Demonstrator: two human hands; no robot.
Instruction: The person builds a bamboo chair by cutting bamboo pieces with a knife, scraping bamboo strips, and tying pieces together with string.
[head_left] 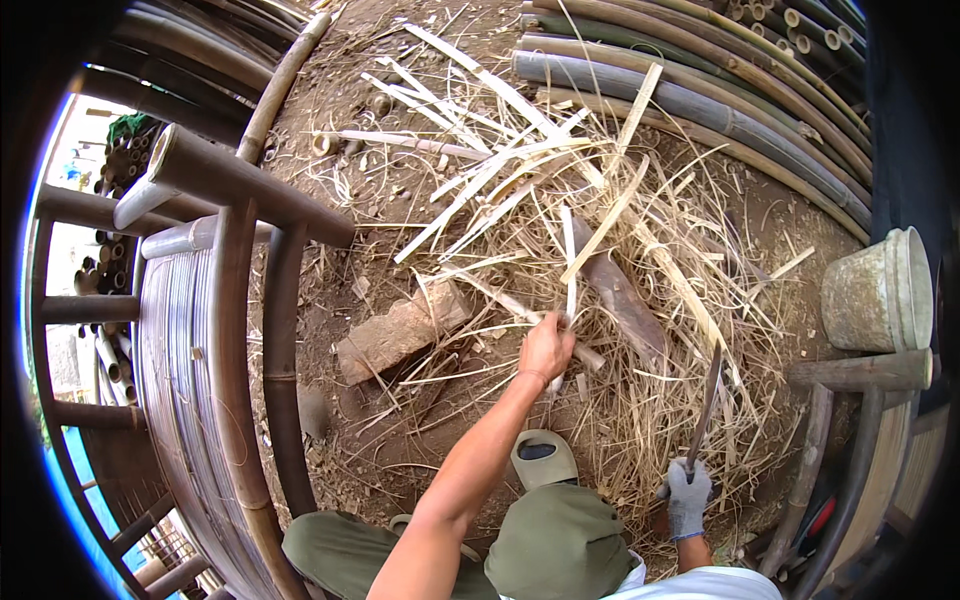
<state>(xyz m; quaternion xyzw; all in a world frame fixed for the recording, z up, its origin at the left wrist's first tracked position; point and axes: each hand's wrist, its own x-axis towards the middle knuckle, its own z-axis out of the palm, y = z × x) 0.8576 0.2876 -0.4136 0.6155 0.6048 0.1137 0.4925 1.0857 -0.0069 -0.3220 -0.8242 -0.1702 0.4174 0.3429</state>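
Your left hand (pixel 546 347) covers the lower end of the bamboo strip (pixel 569 262), so the grip itself can't be seen. Knife (pixel 705 405) handle is buried in your gloved right hand (pixel 686 497). Sandal (pixel 543 458) partly behind your knee. Bamboo poles (pixel 700 105) cut off at the upper right edge. Bucket (pixel 880 292) clipped by the right rim.

Pale straw-yellow bamboo strips (pixel 560 190), grey glove (pixel 686 497), olive-green trousers (pixel 560 545), grey-brown brick (pixel 400 330)
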